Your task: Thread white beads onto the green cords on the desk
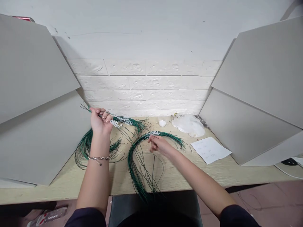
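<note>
My left hand (101, 121) is raised on the left, its fingers closed round several thin green cords with white beads (115, 123) strung near the fist. Their dark loose ends stick out past the thumb, and the other ends run down toward the table's front edge. In the middle, my right hand (159, 145) pinches a thin dark green cord (153, 165) that hangs below the fingers. Just beyond those fingertips lies an arched bundle of beaded green cords (133, 157). Another beaded bundle of green cords (86, 143) lies behind and beside my left forearm, which partly hides it.
At the back stand a small container of white beads (162, 123) and a white plastic bag (188, 124). A paper sheet (210, 150) with marks lies right. Grey panels (35, 135) flank the table (180, 179). A plastic bottle (48, 217) lies on the floor.
</note>
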Available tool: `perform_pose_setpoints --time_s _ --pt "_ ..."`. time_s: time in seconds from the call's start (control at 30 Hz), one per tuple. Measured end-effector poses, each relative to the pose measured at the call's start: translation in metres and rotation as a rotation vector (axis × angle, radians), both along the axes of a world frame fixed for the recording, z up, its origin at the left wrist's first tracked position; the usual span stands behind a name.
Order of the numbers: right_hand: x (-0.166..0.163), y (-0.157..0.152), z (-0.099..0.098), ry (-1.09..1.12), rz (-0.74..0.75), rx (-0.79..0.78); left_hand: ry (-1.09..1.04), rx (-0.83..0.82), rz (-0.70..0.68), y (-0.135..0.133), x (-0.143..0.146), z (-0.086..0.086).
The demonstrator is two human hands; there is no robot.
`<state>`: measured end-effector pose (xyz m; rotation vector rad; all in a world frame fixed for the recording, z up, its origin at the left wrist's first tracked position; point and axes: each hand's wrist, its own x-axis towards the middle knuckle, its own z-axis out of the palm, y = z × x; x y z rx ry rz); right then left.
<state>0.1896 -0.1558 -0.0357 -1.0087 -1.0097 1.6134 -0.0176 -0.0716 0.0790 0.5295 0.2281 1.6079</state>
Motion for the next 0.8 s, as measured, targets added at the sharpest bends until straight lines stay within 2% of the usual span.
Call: perform_pose_setpoints --time_s 0.1,0.17,0.23,0.37,0.43,0.6,0.73,0.8 --pt "0.007 -0.024 0.01 0.032 0.005 -0.01 0.023 -0.139 0.102 0.012 0.004 -0.019" --pt "0.009 -0.043 0.011 0.024 -0.016 0.018 0.022 -0.215 0.119 0.015 0.006 -0.026" --pt "0.008 -0.06 0.006 -0.018 -0.058 0.025 -0.013 -0.238 0.066 0.017 0.007 -0.03" --pt "-0.008 -0.081 -0.01 -0.149 -0.101 -0.015 -0.149 -0.164 -0.128 0.021 0.003 -0.038" --pt "-0.021 -0.084 -0.014 -0.181 -0.084 -0.03 -0.163 -0.162 -0.178 0.023 0.001 -0.043" --pt "-0.041 -0.078 -0.011 -0.131 -0.041 -0.046 -0.173 -0.212 -0.206 0.022 -0.004 -0.049" --pt "-0.037 -0.067 -0.009 -0.102 0.067 -0.076 -0.16 -0.208 -0.21 0.017 -0.007 -0.046" --pt "-0.029 -0.061 -0.007 -0.253 0.025 -0.033 -0.125 -0.187 -0.232 0.014 -0.008 -0.043"
